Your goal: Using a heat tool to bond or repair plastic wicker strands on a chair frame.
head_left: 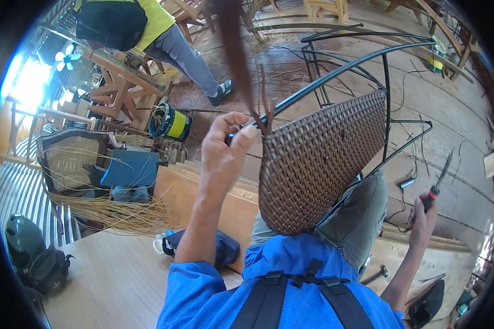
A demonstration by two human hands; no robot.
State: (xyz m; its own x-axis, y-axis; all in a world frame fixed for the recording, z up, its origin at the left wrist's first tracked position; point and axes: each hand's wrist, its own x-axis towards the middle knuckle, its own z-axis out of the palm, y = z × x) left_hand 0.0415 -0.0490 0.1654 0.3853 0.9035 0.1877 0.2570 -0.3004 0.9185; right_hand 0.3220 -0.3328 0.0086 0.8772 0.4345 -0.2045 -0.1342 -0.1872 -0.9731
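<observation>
A black metal chair frame (335, 75) with a panel of woven brown strips (324, 159) leans across my lap. My left hand (229, 134) is closed around the end of its upper tube, at the panel's corner. Loose brown strips (237, 60) rise from that corner, the nearest one blurred. Out to the right, away from the frame, my right hand (422, 222) grips a narrow-bladed knife-like tool (434, 189) by its red-and-black handle. Its pointed metal blade slants up; the exact kind of tool is unclear.
A person in a yellow shirt (158, 24) stands at the upper left. Below are a black bucket with a yellow patch (175, 125), a cane-panelled chair (71, 164) and a bundle of thin canes (112, 214). A hammer (380, 272) lies at the lower right.
</observation>
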